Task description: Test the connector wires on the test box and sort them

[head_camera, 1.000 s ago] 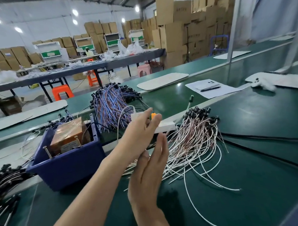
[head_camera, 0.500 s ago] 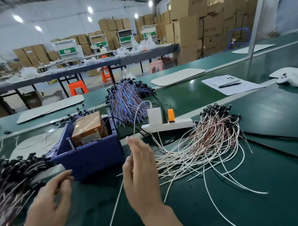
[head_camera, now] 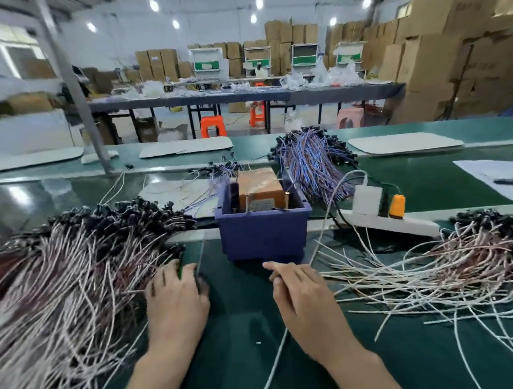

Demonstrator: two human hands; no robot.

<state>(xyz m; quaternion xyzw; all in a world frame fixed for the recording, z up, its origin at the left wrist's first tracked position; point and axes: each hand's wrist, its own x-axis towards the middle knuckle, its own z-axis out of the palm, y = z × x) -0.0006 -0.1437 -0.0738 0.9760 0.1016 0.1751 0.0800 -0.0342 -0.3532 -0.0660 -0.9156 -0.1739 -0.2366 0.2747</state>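
Note:
The test box (head_camera: 258,191), orange-brown with two metal pins, sits in a blue bin (head_camera: 264,238) at the centre of the green table. A large pile of white and brown connector wires (head_camera: 62,276) with black plugs lies to the left. My left hand (head_camera: 177,303) is at that pile's right edge, fingers curled onto one thin wire that rises toward the bin. My right hand (head_camera: 304,301) is just in front of the bin and pinches a white wire (head_camera: 273,367) that trails back under the palm. A looser pile of wires (head_camera: 458,268) spreads to the right.
Behind the bin lies a bundle of blue and purple wires (head_camera: 315,162). A white power strip (head_camera: 388,222) with a white adapter and an orange plug lies right of the bin. Papers (head_camera: 489,172) are at the far right; white boards lie on the far belt.
The view has swung left. My left hand left the power strip and came down onto the left wire pile. My right hand lowered to the table and closed on a white wire.

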